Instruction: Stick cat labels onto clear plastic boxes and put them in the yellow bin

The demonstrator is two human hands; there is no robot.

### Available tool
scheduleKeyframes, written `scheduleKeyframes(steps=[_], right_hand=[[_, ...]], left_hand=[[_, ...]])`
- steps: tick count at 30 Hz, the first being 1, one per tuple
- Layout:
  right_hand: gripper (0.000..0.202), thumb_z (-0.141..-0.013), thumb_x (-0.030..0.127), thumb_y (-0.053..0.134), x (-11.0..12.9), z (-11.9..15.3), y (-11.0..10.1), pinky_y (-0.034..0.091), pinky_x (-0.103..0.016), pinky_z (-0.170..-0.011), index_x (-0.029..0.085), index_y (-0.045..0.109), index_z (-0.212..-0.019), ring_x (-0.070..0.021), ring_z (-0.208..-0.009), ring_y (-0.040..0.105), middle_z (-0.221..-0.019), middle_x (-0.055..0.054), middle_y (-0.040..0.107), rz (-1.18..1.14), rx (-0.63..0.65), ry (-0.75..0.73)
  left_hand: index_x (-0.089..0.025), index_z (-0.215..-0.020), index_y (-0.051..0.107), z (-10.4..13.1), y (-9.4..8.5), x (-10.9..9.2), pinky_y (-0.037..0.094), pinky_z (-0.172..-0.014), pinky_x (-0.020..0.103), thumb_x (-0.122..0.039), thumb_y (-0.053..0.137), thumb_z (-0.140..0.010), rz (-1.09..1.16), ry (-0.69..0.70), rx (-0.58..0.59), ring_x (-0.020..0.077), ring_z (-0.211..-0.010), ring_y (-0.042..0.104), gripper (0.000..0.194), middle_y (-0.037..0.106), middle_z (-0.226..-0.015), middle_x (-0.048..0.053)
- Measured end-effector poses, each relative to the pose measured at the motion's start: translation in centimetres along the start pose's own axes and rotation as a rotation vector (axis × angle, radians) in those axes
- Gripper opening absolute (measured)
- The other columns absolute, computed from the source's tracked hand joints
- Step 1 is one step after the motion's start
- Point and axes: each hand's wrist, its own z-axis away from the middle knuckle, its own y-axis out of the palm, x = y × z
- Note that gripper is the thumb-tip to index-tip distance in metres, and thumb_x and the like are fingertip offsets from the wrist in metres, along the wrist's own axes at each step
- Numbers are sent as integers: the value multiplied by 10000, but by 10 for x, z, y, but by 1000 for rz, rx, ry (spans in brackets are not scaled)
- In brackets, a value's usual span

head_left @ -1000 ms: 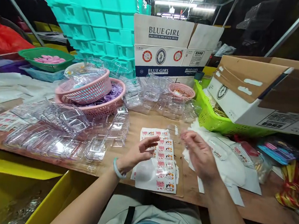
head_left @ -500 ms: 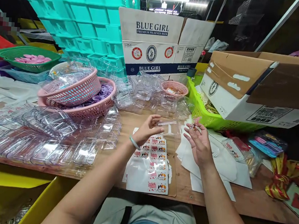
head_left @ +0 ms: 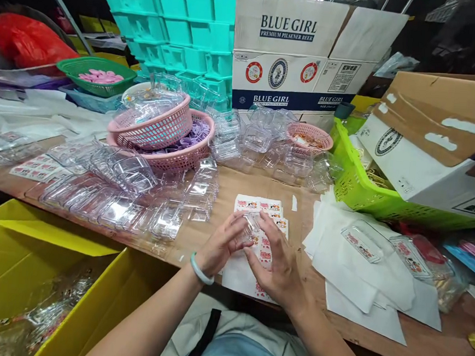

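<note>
Above the sticker sheets, my left hand [head_left: 221, 243] grips a small clear plastic box [head_left: 250, 227] by its left side. My right hand [head_left: 275, 260] curves around the box's right side, fingertips at the far edge and thumb at the near edge. Whether a sticker lies on the box is hard to make out. Under both hands are white sticker sheets [head_left: 233, 279] printed with red lettering and cartoon animals. On white paper to the right rests a clear box with such a sticker [head_left: 362, 241].
Clear plastic boxes [head_left: 107, 206] stand in rows at left. Behind them, pink baskets [head_left: 159, 133] hold purple pieces. A lime green basket [head_left: 355, 179] and a cardboard carton [head_left: 421, 143] flank the right. A yellow bin [head_left: 75, 253] sits below the table's front edge.
My hands have come together around a clear box; before, they were apart, with a sticker at my right fingertips. The camera view has turned left.
</note>
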Motion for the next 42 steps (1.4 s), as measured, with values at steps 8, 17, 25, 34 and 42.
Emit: scheduleKeyframes(steps=[8, 17, 25, 34, 42], right_hand=[[181, -841, 393, 632, -3, -27, -33, 475, -337, -891, 220, 599, -795, -190, -995, 590, -1022, -47, 620, -515, -125, 468], [367, -809, 529, 622, 2, -40, -25, 332, -225, -510, 182, 532, -730, -82, -530, 422, -596, 49, 462, -641, 516, 625], [357, -795, 508, 647, 5, -44, -26, 326, -227, -527, 172, 559, -712, -85, -563, 420, -624, 40, 472, -599, 540, 631], [328, -768, 492, 680, 3, -60, -36, 403, -258, -626, 182, 586, -712, -122, -661, 495, -687, 10, 555, -527, 419, 582], [350, -799, 500, 643, -9, -67, -43, 384, -253, -588, 171, 581, -696, -117, -635, 468, -666, 9, 531, -401, 566, 485]], left_hand=[[-204, -1048, 572, 16, -16, -2, 516, -911, 404, -253, 711, -744, -53, -40, 33, 253, -1166, 532, 338, 558, -1232, 76], [-216, -1049, 602, 16, -38, 7, 553, -812, 367, -256, 666, -770, -31, -34, 64, 207, -1040, 547, 288, 603, -1079, 63], [-208, -1074, 622, 17, -45, 12, 513, -887, 379, -239, 621, -777, 25, -1, 138, 227, -1124, 515, 298, 587, -1142, 84], [-193, -1008, 664, 27, -39, -13, 559, -695, 309, -344, 664, -734, -133, 67, 250, 269, -1047, 573, 312, 511, -1310, 119], [-214, -1203, 639, 32, -31, -34, 573, -674, 306, -317, 672, -707, -196, -20, 459, 294, -1078, 568, 508, 444, -1425, 113]])
